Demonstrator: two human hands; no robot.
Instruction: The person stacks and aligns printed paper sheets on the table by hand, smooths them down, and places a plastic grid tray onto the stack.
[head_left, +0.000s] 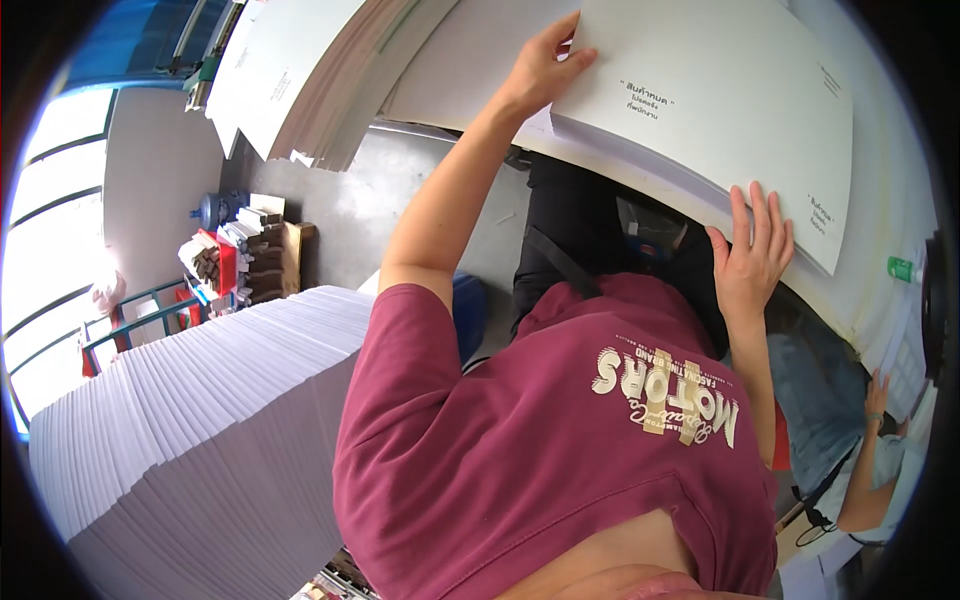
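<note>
A thick stack of white printed sheets (700, 110) lies on the table in front of me, with small dark lettering on its top sheet. My left hand (548, 68) is at the stack's left edge, its thumb over the top sheet and its fingers bent round the side. Some of those fingertips are hidden. On the near right edge rests my right hand (752, 250), fingers stretched out over the paper and thumb apart beside the edge.
Another tall pile of printed sheets (290, 80) stands at upper left. Beside me on the left is a large stack of white paper (200, 410). A green-capped bottle (903, 269) lies at the table's right. Another person's arm (868, 470) shows at lower right.
</note>
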